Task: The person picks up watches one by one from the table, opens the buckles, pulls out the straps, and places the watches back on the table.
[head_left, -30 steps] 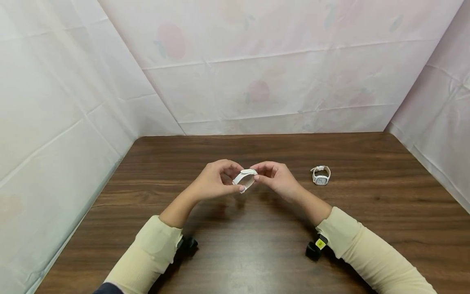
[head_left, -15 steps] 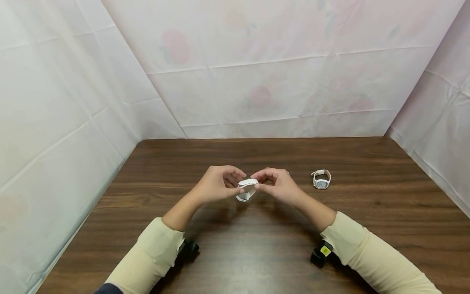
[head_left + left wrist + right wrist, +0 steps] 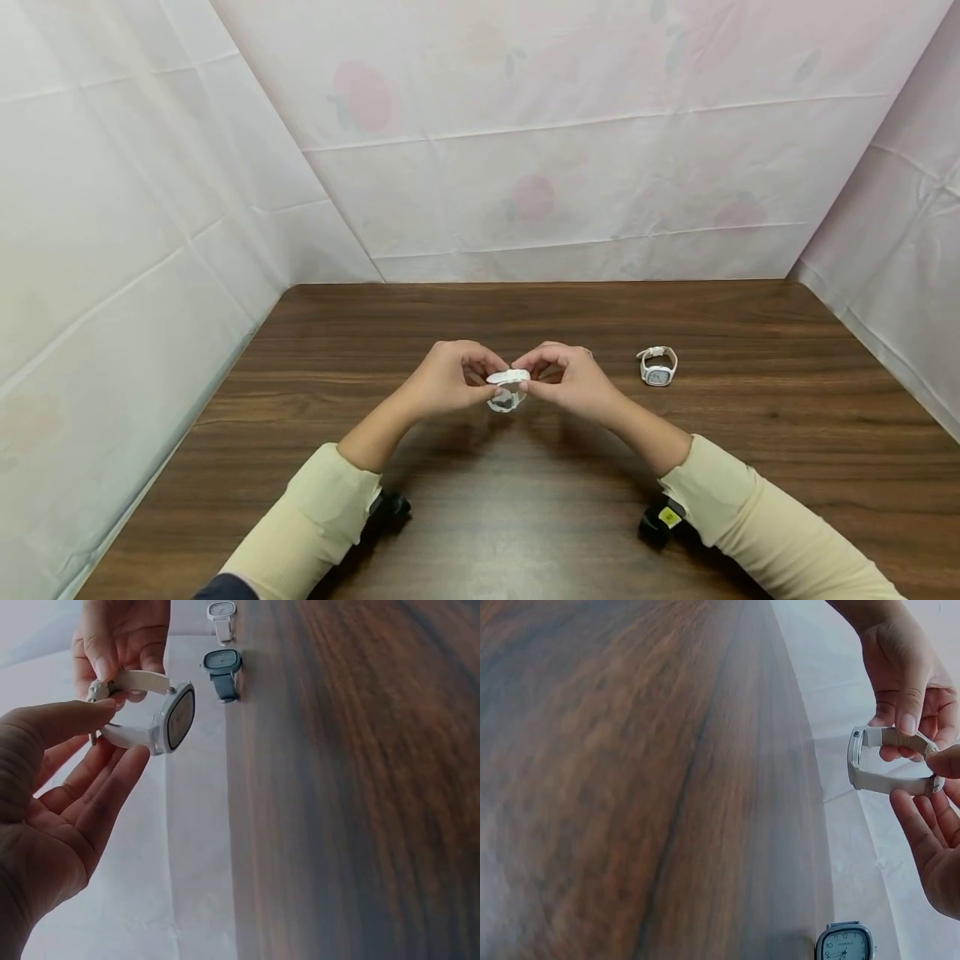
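A white wristwatch point(image 3: 504, 401) is held between both hands near the middle of the table, its strap bent into a loop. My left hand point(image 3: 450, 379) pinches the strap with thumb and fingers, fingertips also along the lower band near the case. From the other side, my right hand point(image 3: 570, 379) pinches the strap at its buckle end. In the left wrist view the watch's case point(image 3: 178, 718) faces away from the hands; in the right wrist view the strap loop point(image 3: 896, 784) shows side-on. Fingers partly cover the buckle.
A second white watch point(image 3: 657, 375) rests on the brown wooden table point(image 3: 750, 467) to the right. The left wrist view also shows a darker, teal-looking watch point(image 3: 223, 666) beside a pale one point(image 3: 222, 610). A pale patterned cloth point(image 3: 525, 150) hangs around the table.
The watch has turned in my fingers, so its case now hangs lower under the strap. Both hands sit closer together, with fingertips nearly meeting at the buckle.
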The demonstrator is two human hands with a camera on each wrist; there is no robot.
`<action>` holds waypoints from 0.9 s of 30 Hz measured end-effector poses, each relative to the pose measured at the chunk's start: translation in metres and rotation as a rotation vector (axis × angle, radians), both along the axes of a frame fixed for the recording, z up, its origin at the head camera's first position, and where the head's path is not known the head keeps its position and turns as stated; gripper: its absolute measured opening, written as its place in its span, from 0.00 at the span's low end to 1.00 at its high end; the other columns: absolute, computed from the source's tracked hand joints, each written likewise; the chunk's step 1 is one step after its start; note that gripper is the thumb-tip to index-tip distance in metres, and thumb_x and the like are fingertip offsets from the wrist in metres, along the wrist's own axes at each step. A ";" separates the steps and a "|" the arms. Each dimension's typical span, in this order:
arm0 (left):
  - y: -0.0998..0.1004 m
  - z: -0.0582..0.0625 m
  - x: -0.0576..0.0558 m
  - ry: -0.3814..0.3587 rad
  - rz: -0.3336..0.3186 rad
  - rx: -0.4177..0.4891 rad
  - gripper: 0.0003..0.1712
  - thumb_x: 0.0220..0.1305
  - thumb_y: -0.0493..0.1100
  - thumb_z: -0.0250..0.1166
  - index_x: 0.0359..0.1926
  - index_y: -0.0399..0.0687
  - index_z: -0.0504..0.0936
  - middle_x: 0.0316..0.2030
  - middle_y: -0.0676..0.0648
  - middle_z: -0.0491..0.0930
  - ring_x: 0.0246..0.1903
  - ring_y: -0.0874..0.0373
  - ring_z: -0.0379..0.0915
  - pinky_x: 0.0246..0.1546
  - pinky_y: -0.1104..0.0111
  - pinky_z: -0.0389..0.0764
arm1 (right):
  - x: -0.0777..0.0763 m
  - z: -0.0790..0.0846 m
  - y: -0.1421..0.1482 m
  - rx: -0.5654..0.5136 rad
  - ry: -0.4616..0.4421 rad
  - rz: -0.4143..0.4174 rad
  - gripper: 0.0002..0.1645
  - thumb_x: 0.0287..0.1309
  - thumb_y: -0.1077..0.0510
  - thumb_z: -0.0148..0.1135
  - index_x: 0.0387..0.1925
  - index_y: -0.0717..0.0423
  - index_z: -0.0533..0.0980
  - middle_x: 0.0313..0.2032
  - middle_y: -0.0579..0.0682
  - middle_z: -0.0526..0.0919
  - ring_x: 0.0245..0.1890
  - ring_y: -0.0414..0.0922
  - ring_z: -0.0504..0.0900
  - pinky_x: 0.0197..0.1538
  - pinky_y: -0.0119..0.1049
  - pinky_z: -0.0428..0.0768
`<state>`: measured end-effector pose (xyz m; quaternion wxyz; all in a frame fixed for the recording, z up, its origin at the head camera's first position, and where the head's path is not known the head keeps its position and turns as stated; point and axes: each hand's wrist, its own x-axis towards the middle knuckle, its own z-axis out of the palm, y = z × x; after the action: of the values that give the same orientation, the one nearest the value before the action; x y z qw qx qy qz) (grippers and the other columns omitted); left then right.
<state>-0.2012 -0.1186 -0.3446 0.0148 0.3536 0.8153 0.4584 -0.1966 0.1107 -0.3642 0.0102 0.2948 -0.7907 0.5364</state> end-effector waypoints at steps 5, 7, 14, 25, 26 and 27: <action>0.000 0.001 0.002 0.028 0.005 0.034 0.12 0.51 0.26 0.72 0.38 0.39 0.85 0.35 0.46 0.83 0.33 0.59 0.81 0.33 0.69 0.84 | 0.002 0.003 -0.001 -0.055 0.001 0.025 0.14 0.54 0.68 0.70 0.44 0.62 0.81 0.39 0.52 0.82 0.39 0.46 0.81 0.41 0.37 0.83; 0.000 0.001 0.002 0.032 0.005 0.050 0.12 0.51 0.26 0.73 0.38 0.39 0.85 0.35 0.46 0.83 0.34 0.58 0.81 0.33 0.69 0.84 | 0.003 0.004 -0.001 -0.075 0.007 0.040 0.15 0.55 0.68 0.69 0.45 0.64 0.81 0.41 0.53 0.82 0.41 0.47 0.82 0.42 0.38 0.84; 0.001 0.004 0.005 0.061 0.030 0.092 0.13 0.51 0.26 0.72 0.39 0.38 0.85 0.37 0.43 0.83 0.36 0.53 0.82 0.34 0.68 0.84 | 0.004 0.006 0.001 -0.064 0.055 0.025 0.13 0.57 0.67 0.68 0.45 0.62 0.81 0.42 0.53 0.83 0.43 0.47 0.82 0.41 0.38 0.84; 0.010 0.032 0.030 0.078 0.038 0.115 0.13 0.49 0.19 0.68 0.38 0.27 0.82 0.36 0.35 0.79 0.35 0.42 0.81 0.34 0.67 0.85 | 0.011 0.007 -0.001 -0.086 0.120 -0.023 0.11 0.54 0.69 0.69 0.41 0.63 0.81 0.41 0.53 0.83 0.40 0.49 0.84 0.38 0.36 0.85; 0.010 0.031 0.030 0.084 0.040 0.115 0.13 0.49 0.19 0.69 0.38 0.27 0.82 0.36 0.35 0.79 0.36 0.42 0.81 0.33 0.68 0.85 | 0.012 0.006 -0.001 -0.087 0.129 -0.022 0.11 0.54 0.69 0.69 0.41 0.63 0.81 0.40 0.54 0.82 0.40 0.49 0.84 0.38 0.36 0.85; 0.010 0.031 0.031 0.092 0.039 0.116 0.14 0.48 0.19 0.69 0.38 0.27 0.82 0.36 0.35 0.79 0.37 0.42 0.80 0.33 0.68 0.85 | 0.012 0.006 -0.001 -0.089 0.135 -0.020 0.11 0.54 0.70 0.69 0.41 0.63 0.81 0.40 0.54 0.82 0.40 0.49 0.84 0.38 0.36 0.85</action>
<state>-0.1706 -0.1086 -0.3134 -0.0524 0.3585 0.7939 0.4884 -0.1849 0.1095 -0.3582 0.0820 0.3219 -0.7665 0.5497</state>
